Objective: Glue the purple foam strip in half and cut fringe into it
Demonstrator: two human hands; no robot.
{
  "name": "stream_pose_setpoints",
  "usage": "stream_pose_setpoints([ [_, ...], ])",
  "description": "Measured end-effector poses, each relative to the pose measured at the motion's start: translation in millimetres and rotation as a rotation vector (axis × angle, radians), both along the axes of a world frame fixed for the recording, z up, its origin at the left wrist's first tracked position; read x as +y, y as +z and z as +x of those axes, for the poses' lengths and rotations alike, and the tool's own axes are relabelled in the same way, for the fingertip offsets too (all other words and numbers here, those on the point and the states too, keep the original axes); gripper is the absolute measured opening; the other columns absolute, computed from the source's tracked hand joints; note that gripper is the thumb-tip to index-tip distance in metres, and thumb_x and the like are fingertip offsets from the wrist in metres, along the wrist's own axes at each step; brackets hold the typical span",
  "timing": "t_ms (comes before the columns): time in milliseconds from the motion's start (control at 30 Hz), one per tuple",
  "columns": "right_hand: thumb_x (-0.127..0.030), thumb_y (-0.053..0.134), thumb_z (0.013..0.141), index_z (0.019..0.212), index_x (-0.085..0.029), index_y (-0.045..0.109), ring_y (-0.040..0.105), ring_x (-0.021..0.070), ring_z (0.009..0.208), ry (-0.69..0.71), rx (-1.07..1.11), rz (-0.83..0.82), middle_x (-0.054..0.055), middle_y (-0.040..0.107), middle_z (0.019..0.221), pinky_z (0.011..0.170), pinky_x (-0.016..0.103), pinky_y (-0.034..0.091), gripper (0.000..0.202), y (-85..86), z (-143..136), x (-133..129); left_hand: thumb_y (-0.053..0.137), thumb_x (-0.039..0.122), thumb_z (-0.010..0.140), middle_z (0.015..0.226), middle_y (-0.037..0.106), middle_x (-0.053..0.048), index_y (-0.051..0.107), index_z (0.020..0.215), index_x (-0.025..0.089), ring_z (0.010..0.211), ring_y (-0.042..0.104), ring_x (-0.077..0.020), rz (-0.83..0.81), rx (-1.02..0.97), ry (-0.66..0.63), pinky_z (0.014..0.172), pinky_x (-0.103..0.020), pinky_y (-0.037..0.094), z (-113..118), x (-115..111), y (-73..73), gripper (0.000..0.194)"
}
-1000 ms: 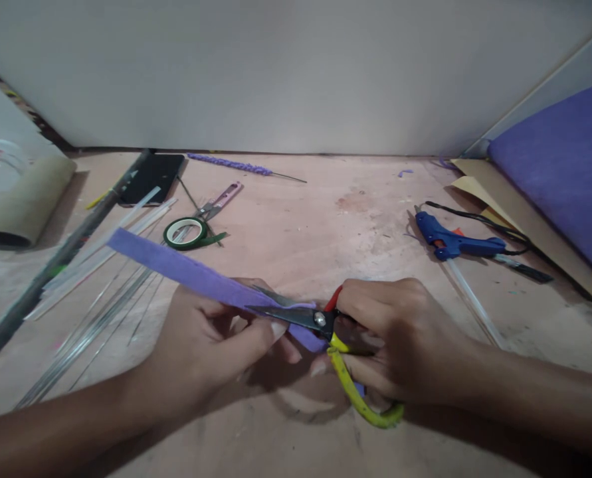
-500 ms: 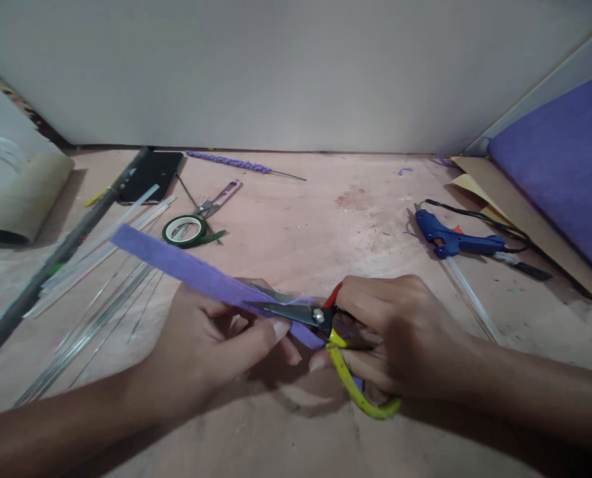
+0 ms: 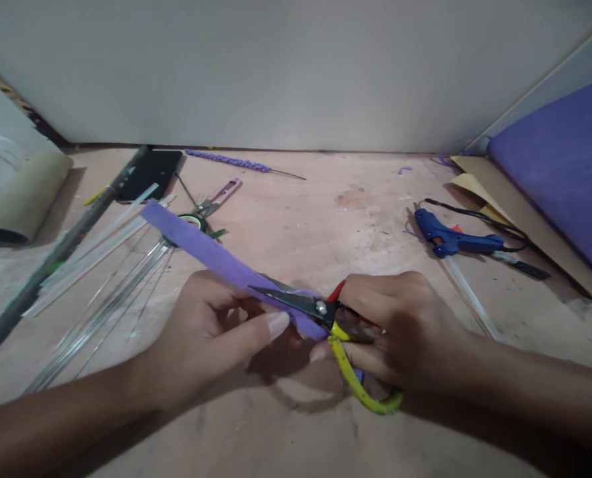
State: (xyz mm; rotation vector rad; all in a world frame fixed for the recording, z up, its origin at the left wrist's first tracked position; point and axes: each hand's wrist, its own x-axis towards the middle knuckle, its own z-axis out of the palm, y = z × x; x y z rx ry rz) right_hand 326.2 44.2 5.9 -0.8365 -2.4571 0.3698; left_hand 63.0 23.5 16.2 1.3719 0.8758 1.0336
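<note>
A long purple strip (image 3: 200, 249), felt or crepe paper by its look, slants up to the left, pinched by my left hand (image 3: 220, 338) between thumb and fingers. My right hand (image 3: 400, 332) is closed around the handles of a pair of scissors (image 3: 300, 304), one grip yellow and the other red. The dark blades lie along the strip, one in front of it and the other mostly hidden behind. A thin sliver of purple curls above the blades near the pivot. The tip of my left thumb rests just below the front blade.
A blue glue gun (image 3: 455, 236) lies right, beside brown paper and a purple sheet (image 3: 559, 172). On the left are green tape (image 3: 196, 222), small scissors (image 3: 220, 197), glue sticks, wires, a phone (image 3: 151, 176) and a cardboard tube (image 3: 24, 199). A purple fuzzy stem (image 3: 228, 160) lies behind.
The strip's far end has swung up and to the right, now overlapping the green tape. My left hand has shifted slightly, and the blades stay on the strip.
</note>
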Motion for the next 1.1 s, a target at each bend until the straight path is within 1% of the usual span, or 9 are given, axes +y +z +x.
stream_pose_setpoints([
  [67,-0.042,0.068,0.115,0.078,-0.024,0.053,0.044,0.0108,0.056,-0.007,0.022,0.002,-0.005,0.053,0.067,0.055,0.028,0.031,0.044,1.4,0,1,0.09,0.019,0.09,0.06,0.079,0.0,0.094,0.083,0.025,0.04,0.059,-0.0094,0.054,0.018,0.051,0.038,-0.014,0.044,-3,3,1.8,0.01],
  [167,-0.032,0.069,0.111,0.077,-0.025,0.047,0.041,0.0109,0.056,0.004,0.011,-0.017,-0.006,0.05,0.066,0.055,0.028,0.029,0.041,4.3,0,3,0.092,0.023,0.093,0.067,0.084,-0.002,0.094,0.082,0.024,0.04,0.063,-0.0104,0.098,0.028,0.151,0.037,-0.014,0.047,-7,5,2.4,0.011],
  [300,-0.023,0.069,0.102,0.079,-0.026,0.042,0.041,0.0107,0.056,0.002,0.012,-0.081,-0.007,0.048,0.067,0.055,0.027,0.03,0.036,7.3,-1,2,0.097,0.024,0.092,0.068,0.085,-0.002,0.094,0.08,0.022,0.035,0.062,-0.0105,0.13,0.039,0.147,0.032,-0.014,0.045,-7,5,4.8,0.012],
  [400,-0.022,0.069,0.1,0.081,-0.027,0.041,0.043,0.0103,0.056,0.0,0.015,-0.098,-0.007,0.05,0.069,0.055,0.026,0.031,0.035,6.4,-2,0,0.095,0.021,0.093,0.066,0.084,-0.001,0.094,0.079,0.022,0.035,0.061,-0.0099,0.153,0.06,0.143,0.033,-0.013,0.046,-3,3,8.6,0.013],
  [500,-0.024,0.069,0.101,0.082,-0.027,0.04,0.043,0.0101,0.056,0.003,0.048,-0.11,-0.007,0.05,0.069,0.056,0.026,0.031,0.035,0.9,-2,-2,0.093,0.019,0.094,0.064,0.083,0.0,0.092,0.078,0.02,0.036,0.061,-0.0089,0.182,0.077,0.152,0.035,-0.012,0.045,0,1,11.8,0.016],
  [667,-0.03,0.068,0.106,0.082,-0.026,0.04,0.039,0.0105,0.057,0.017,0.093,-0.089,-0.007,0.047,0.07,0.056,0.028,0.028,0.038,-8.1,1,-4,0.099,0.027,0.092,0.064,0.083,-0.002,0.091,0.077,0.019,0.035,0.058,-0.0091,0.098,0.024,0.13,0.031,-0.014,0.04,0,1,12.2,0.019],
  [833,-0.028,0.069,0.107,0.081,-0.026,0.042,0.039,0.0094,0.056,0.012,0.036,-0.073,-0.008,0.047,0.069,0.055,0.026,0.03,0.038,-0.9,0,-2,0.097,0.022,0.092,0.066,0.085,-0.001,0.092,0.079,0.021,0.034,0.059,-0.0092,0.086,0.026,0.117,0.034,-0.015,0.043,0,1,10.5,0.014],
  [967,-0.028,0.07,0.107,0.082,-0.026,0.043,0.043,0.0095,0.056,0.004,0.002,-0.072,-0.007,0.049,0.069,0.055,0.026,0.031,0.037,4.4,-1,0,0.094,0.018,0.089,0.054,0.076,0.001,0.091,0.076,0.02,0.033,0.056,-0.0092,0.107,0.04,0.124,0.033,-0.013,0.041,3,1,10.3,0.014],
  [1100,-0.031,0.07,0.109,0.08,-0.025,0.044,0.043,0.0093,0.056,0.021,0.001,-0.083,-0.007,0.05,0.068,0.055,0.025,0.031,0.039,4.1,1,-1,0.089,0.015,0.088,0.047,0.068,0.004,0.091,0.071,0.023,0.032,0.053,-0.0084,0.083,0.042,0.144,0.033,-0.012,0.04,5,-1,9.9,0.019],
])
